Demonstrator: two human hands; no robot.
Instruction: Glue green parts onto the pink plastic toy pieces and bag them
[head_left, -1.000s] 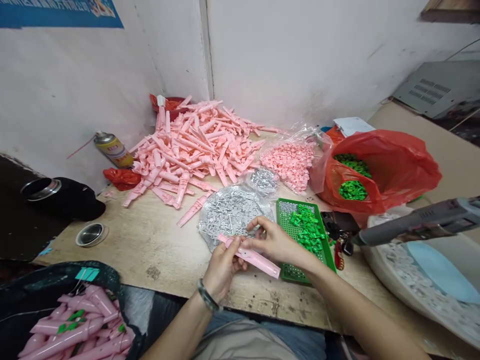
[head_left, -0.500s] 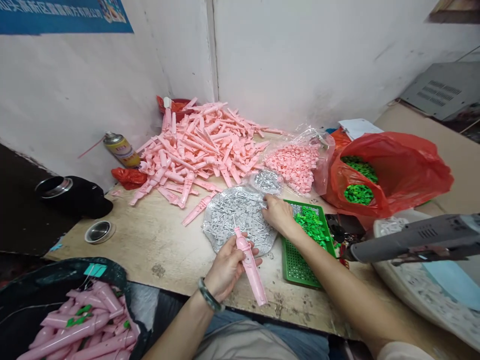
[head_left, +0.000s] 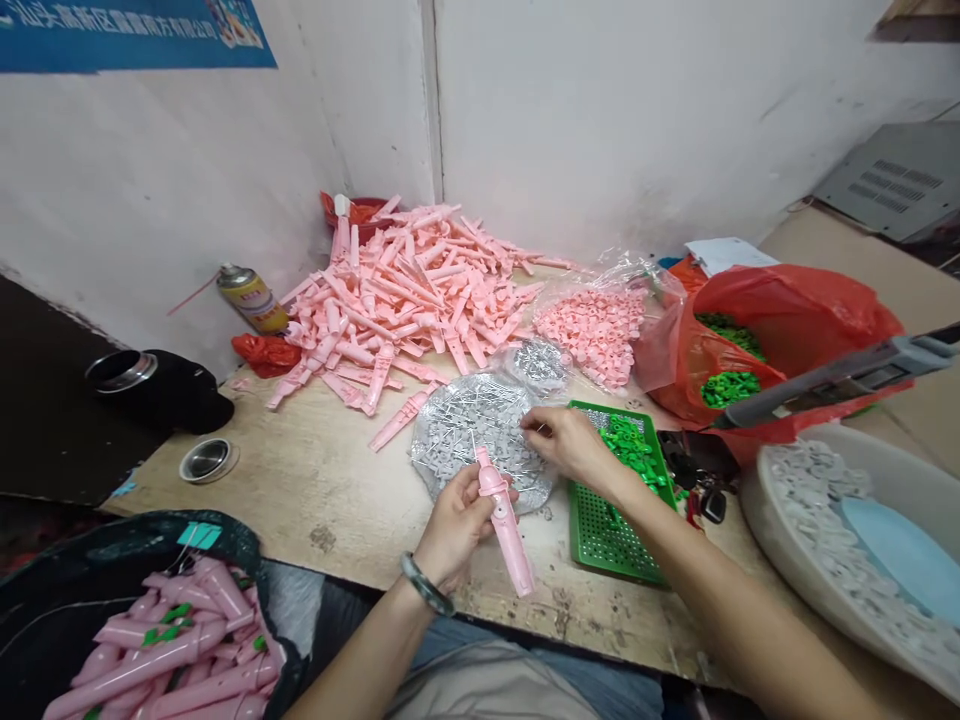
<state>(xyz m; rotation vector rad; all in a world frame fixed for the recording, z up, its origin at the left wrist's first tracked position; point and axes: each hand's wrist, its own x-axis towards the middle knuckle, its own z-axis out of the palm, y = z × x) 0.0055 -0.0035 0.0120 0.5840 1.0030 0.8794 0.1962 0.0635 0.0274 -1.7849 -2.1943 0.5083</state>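
Hands apart: left hand [head_left: 459,526] grips a pink plastic tube [head_left: 505,528], right hand [head_left: 570,447] seemingly pinching grey parts [head_left: 480,442].

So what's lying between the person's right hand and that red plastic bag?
In the head view, a green perforated tray with bright green plastic parts lies between the right hand and the red plastic bag.

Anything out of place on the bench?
One pink part lies apart from the main heap, beside the foil sheet. Also odd: a grey tool seems to hang over the red bag, with no support visible.
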